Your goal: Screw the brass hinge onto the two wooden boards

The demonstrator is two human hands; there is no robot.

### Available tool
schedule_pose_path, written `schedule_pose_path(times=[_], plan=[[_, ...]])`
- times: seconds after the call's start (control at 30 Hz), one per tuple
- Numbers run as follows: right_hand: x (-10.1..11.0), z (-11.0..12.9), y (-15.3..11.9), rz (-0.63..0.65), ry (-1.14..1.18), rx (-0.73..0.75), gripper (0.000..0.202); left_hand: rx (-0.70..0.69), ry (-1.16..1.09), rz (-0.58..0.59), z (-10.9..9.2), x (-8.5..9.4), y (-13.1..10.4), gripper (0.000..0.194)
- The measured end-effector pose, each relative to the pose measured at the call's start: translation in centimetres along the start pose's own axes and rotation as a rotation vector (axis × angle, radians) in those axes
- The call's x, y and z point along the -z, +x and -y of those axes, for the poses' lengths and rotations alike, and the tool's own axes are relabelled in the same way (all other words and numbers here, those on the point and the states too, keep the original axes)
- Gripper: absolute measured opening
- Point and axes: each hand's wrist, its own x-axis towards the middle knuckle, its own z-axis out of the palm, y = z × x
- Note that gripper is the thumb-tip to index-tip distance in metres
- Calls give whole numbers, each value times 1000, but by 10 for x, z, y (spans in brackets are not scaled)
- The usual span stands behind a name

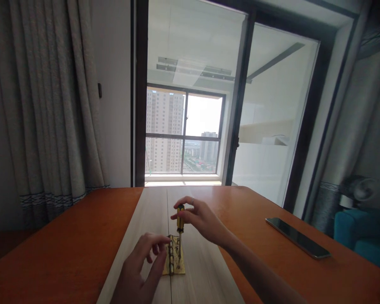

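A brass-coloured butt hinge [179, 267] lies unfolded across the seam between two pale wooden boards [205, 270]. My right hand [198, 217] grips the yellow-and-black handle of a screwdriver [180, 219] between thumb and fingers. The screwdriver stands nearly upright, its shaft pointing down at the hinge's right leaf. Whether a screw sits under the tip is too small to tell. Beside the left leaf is my left hand [145, 261], fingers bent and thumb apart, with nothing visible held. Its index fingertip reaches the hinge's upper left and hides part of that leaf.
The boards rest on an orange-brown table [72, 249]. A dark-screened phone [297, 237] lies on the table at the right. Beyond the table's far edge are a sliding glass door [196, 50] and a grey curtain [50, 105]. A teal seat [356, 230] and a fan [361, 188] stand at the right.
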Motion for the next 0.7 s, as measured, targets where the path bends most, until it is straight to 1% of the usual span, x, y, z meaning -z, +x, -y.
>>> schedule_pose_path(times=[0.03, 0.1, 0.17, 0.27, 0.43, 0.5, 0.6, 0.7], plan=[[1, -2, 0, -39, -17, 2, 27, -6, 5, -3, 1, -2, 12, 38], [4, -5, 1, -80, -68, 31, 25, 5, 4, 75, 4, -6, 34, 43], [7, -6, 2, -76, -102, 64, 23, -22, -1, 183, 10, -8, 51, 43], [11, -7, 4, -31, -60, 87, 21, -87, -43, 302, 18, -12, 68, 41], [19, -15, 8, 84, 115, 105, 20, -196, -204, 420, 24, -27, 86, 42], [21, -21, 10, 118, 166, 105, 22, -223, -266, 433, 25, -34, 91, 43], [20, -28, 14, 147, 219, 112, 26, -227, -309, 396, 29, -41, 95, 41], [19, -33, 17, 102, 176, 166, 27, -238, -331, 397, 35, -43, 98, 35]])
